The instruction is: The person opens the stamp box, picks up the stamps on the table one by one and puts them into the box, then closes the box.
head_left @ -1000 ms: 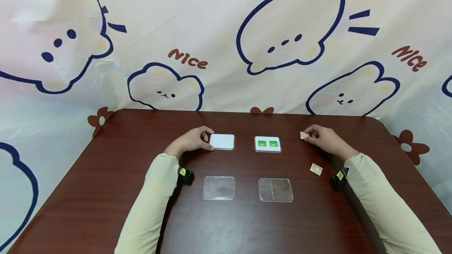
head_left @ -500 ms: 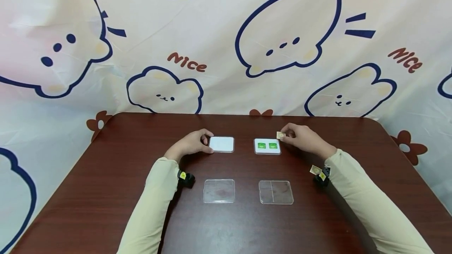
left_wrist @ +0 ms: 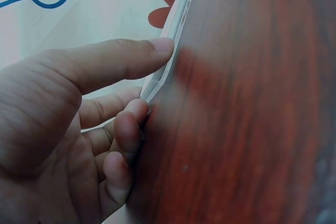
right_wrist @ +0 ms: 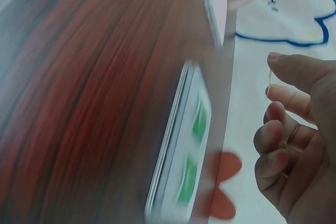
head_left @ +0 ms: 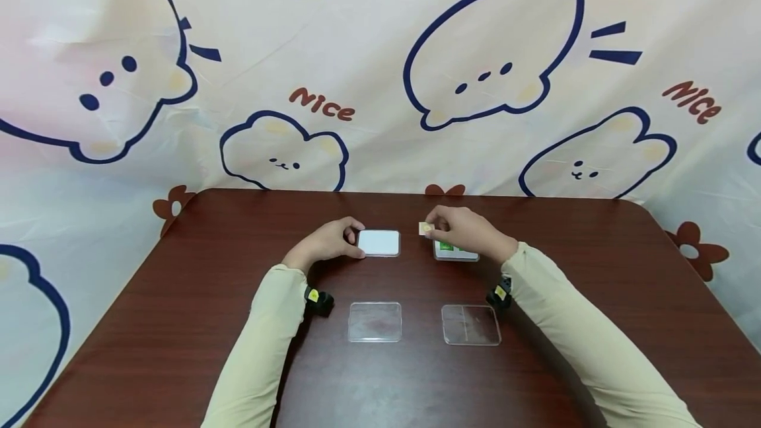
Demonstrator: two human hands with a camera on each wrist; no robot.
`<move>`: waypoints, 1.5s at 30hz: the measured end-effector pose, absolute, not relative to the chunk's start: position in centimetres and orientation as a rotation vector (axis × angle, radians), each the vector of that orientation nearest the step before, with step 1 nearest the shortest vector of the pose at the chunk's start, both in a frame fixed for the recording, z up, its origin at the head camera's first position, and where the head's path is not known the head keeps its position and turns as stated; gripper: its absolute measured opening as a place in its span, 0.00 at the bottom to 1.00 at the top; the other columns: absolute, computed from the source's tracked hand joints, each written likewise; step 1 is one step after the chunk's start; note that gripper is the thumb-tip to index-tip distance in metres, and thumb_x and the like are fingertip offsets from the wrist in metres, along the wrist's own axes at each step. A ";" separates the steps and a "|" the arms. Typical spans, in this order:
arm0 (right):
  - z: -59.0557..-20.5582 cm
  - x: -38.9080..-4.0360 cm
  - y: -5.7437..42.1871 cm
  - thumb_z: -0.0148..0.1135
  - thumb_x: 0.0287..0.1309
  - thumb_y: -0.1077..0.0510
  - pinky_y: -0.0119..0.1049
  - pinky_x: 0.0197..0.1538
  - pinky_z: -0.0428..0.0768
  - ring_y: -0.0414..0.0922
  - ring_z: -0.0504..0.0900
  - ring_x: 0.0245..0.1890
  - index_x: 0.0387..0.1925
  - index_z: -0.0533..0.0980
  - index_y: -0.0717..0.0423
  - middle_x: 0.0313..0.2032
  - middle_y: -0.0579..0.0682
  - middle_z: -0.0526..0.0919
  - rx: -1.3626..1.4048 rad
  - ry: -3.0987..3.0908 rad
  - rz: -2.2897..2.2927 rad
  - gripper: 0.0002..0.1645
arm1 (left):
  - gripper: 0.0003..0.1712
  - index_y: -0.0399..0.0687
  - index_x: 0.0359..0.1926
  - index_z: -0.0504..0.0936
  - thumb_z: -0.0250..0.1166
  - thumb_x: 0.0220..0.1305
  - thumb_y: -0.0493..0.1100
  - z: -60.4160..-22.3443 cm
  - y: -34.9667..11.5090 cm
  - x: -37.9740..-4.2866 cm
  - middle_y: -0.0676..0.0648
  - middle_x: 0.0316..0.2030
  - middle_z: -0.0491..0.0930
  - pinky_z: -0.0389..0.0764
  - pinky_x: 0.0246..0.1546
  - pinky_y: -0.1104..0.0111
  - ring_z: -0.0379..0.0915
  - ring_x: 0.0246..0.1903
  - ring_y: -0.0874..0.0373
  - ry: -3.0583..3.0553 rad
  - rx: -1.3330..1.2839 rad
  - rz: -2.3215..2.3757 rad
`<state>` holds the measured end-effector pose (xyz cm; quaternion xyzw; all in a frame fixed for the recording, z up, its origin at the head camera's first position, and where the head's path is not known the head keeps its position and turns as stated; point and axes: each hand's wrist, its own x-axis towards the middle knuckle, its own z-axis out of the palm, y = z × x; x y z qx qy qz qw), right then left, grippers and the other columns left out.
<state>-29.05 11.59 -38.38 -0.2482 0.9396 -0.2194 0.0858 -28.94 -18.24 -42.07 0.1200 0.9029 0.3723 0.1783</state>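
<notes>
My left hand (head_left: 328, 242) grips the near-left end of a shallow clear case holding a white card (head_left: 380, 243); in the left wrist view the thumb lies along its edge, with fingertips at its corner. Between thumb and forefinger my right hand (head_left: 468, 228) pinches a small square cream-coloured piece (head_left: 424, 228) with a pale yellow mark, seen edge-on as a thin sliver in the right wrist view. This hand passes above a second case, whose white card bears two green squares (right_wrist: 190, 179), and partly covers it in the head view.
Two clear plastic lids or trays lie nearer the body, a plain one (head_left: 374, 322) on the left and one with a line across it (head_left: 471, 325) on the right. The brown wooden table (head_left: 333, 388) meets a patterned cloth (head_left: 368, 71) at its back edge.
My right hand has carried the small square piece leftward from the right side to above the green-marked case. Another small square on the right is now hidden by the right arm. The left hand stays put.
</notes>
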 end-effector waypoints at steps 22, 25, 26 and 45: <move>-40.6 -29.5 2.6 0.60 0.64 0.45 0.31 0.28 0.71 0.39 0.73 0.23 0.52 0.76 0.50 0.28 0.45 0.80 -0.823 2.767 -0.503 0.20 | 0.32 0.44 0.58 0.72 0.74 0.53 0.43 -42.2 -18.2 -29.0 0.46 0.34 0.70 0.68 0.32 0.68 0.66 0.33 0.55 2.555 0.314 1.057; -40.5 -29.6 2.3 0.60 0.63 0.44 0.32 0.29 0.71 0.40 0.73 0.24 0.52 0.76 0.50 0.29 0.46 0.81 -0.826 2.773 -0.486 0.21 | 0.32 0.44 0.58 0.73 0.74 0.53 0.43 -42.2 -18.1 -29.0 0.46 0.34 0.70 0.68 0.33 0.68 0.66 0.33 0.55 2.554 0.314 1.065; -40.5 -29.6 2.2 0.60 0.63 0.44 0.32 0.29 0.71 0.40 0.74 0.24 0.52 0.77 0.50 0.30 0.46 0.81 -0.828 2.774 -0.480 0.21 | 0.32 0.44 0.58 0.73 0.74 0.53 0.43 -42.2 -18.1 -29.0 0.46 0.34 0.70 0.68 0.33 0.68 0.66 0.33 0.55 2.553 0.312 1.066; -41.1 -29.9 0.9 0.58 0.64 0.43 0.35 0.27 0.73 0.41 0.77 0.28 0.54 0.75 0.48 0.37 0.49 0.84 -0.815 2.799 -0.360 0.22 | 0.31 0.43 0.57 0.73 0.74 0.52 0.42 -42.3 -18.0 -29.2 0.46 0.34 0.70 0.67 0.34 0.67 0.66 0.33 0.55 2.543 0.352 1.086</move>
